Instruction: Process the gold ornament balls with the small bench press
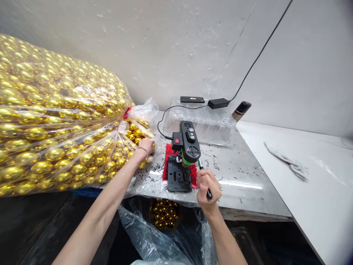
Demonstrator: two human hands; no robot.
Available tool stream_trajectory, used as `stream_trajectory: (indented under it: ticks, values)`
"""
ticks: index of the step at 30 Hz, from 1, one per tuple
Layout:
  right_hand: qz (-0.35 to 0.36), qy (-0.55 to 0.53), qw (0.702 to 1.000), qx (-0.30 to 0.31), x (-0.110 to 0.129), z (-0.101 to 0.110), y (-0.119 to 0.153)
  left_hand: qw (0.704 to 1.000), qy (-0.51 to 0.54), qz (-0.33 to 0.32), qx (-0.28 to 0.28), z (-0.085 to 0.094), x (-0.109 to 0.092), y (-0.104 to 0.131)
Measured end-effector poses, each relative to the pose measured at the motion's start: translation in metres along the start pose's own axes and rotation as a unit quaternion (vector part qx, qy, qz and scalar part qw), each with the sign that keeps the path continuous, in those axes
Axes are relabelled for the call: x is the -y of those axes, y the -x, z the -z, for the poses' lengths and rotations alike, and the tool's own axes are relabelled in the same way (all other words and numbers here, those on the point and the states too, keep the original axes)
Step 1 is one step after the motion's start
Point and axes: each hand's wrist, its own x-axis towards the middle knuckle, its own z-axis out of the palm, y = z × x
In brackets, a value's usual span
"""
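Note:
My left hand is closed beside the clear bag of shiny gold balls, next to loose-looking gold balls near its red tie. Its fingertips are hidden, so I cannot make out what is in them. My right hand wraps round a black-ended handle with a thin green part, which reaches up to the small black machine. Whether the handle is fixed to that machine does not show. Below its round head lies a slotted black base plate on a red mat.
A clear plastic tray stands behind the machine, with a black power adapter and a remote on top. Tweezers-like scissors lie right. Small black scraps litter the metal table. Below hangs a plastic-lined container holding gold balls.

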Motion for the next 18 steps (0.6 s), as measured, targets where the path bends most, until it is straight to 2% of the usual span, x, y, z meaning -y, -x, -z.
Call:
stream_trajectory:
  ticks: [2, 3, 4, 5, 6, 7, 8, 9, 10, 12, 15, 18]
  values:
    - [-0.001, 0.003, 1.000, 0.008, 0.000, 0.000, 0.001, 0.999, 0.031, 0.004, -0.009, 0.008, 0.006, 0.006]
    - [-0.001, 0.005, 1.000, 0.011, -0.001, 0.000, 0.001, 0.996, 0.085, 0.006, -0.015, 0.012, 0.010, 0.013]
    - [0.000, 0.007, 1.000, 0.013, -0.001, 0.001, 0.002, 0.984, 0.174, 0.009, -0.020, 0.014, 0.014, 0.021]
    - [0.000, 0.007, 1.000, 0.012, -0.001, 0.001, 0.002, 0.956, 0.294, 0.015, -0.020, 0.017, 0.017, 0.030]
    - [0.002, 0.006, 1.000, 0.010, -0.002, 0.000, 0.002, 0.903, 0.428, 0.024, -0.017, 0.018, 0.020, 0.041]
    - [0.005, 0.004, 1.000, 0.006, -0.002, 0.000, 0.002, 0.831, 0.555, 0.036, -0.008, 0.019, 0.021, 0.053]
    - [0.007, 0.001, 1.000, 0.003, -0.002, 0.000, 0.002, 0.755, 0.654, 0.050, 0.005, 0.019, 0.021, 0.066]
    - [0.009, -0.001, 1.000, -0.001, -0.002, 0.000, 0.002, 0.694, 0.717, 0.065, 0.024, 0.018, 0.019, 0.079]
    - [0.010, -0.002, 1.000, -0.003, -0.002, 0.000, 0.002, 0.647, 0.757, 0.080, 0.045, 0.016, 0.016, 0.091]
    - [0.009, -0.001, 1.000, -0.003, -0.002, -0.001, 0.002, 0.583, 0.800, 0.106, 0.090, 0.010, 0.006, 0.112]
    - [0.008, 0.002, 1.000, 0.001, -0.002, 0.000, 0.002, 0.533, 0.822, 0.135, 0.147, -0.004, -0.010, 0.133]
    - [0.005, 0.002, 1.000, 0.003, -0.001, 0.000, 0.002, 0.516, 0.822, 0.154, 0.185, -0.024, -0.023, 0.142]
